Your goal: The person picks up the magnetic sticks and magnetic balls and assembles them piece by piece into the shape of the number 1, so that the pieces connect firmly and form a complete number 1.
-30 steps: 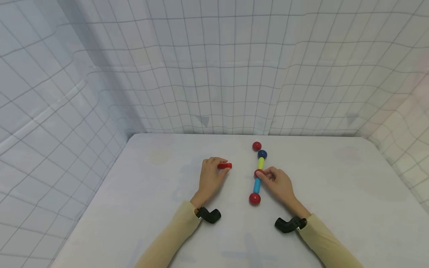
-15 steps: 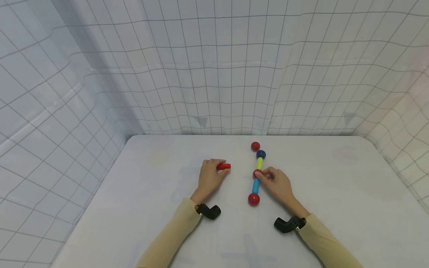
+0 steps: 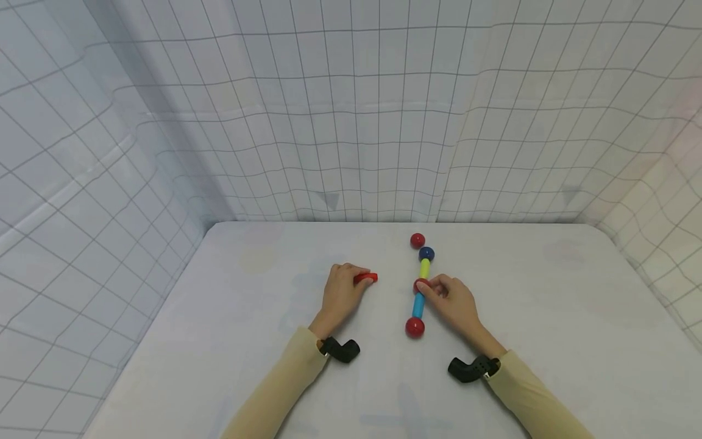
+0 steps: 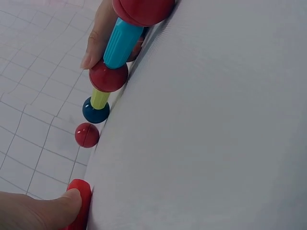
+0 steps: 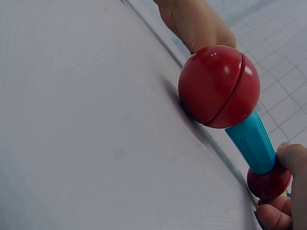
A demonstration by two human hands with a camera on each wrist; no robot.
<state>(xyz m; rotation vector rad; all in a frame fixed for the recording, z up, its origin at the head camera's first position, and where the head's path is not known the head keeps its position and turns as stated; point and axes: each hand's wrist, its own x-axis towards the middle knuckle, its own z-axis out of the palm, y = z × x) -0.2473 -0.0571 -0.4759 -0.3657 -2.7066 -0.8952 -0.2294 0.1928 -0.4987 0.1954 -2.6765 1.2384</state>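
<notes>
My left hand (image 3: 341,294) pinches a short red rod (image 3: 366,277) close to the table; in the left wrist view the thumb lies along the red rod (image 4: 82,206). My right hand (image 3: 454,300) grips the middle red ball (image 3: 420,286) of a joined row of balls and rods. From that ball a blue rod (image 3: 418,306) runs toward me to a larger-looking red ball (image 3: 415,328). On the far side a yellow-green rod (image 3: 425,268) leads to a dark blue ball (image 3: 426,254). In the right wrist view the near red ball (image 5: 218,86) partly covers the left hand.
A separate red ball (image 3: 417,240) lies just beyond the dark blue ball. The white table (image 3: 526,292) extends on both sides of the hands, with grid-patterned curtains (image 3: 351,122) behind it and along the sides. Each wrist wears a black camera band (image 3: 340,350).
My left hand has drawn the red rod slightly toward me and turned it a little. The right hand and the joined row have stayed nearly in place.
</notes>
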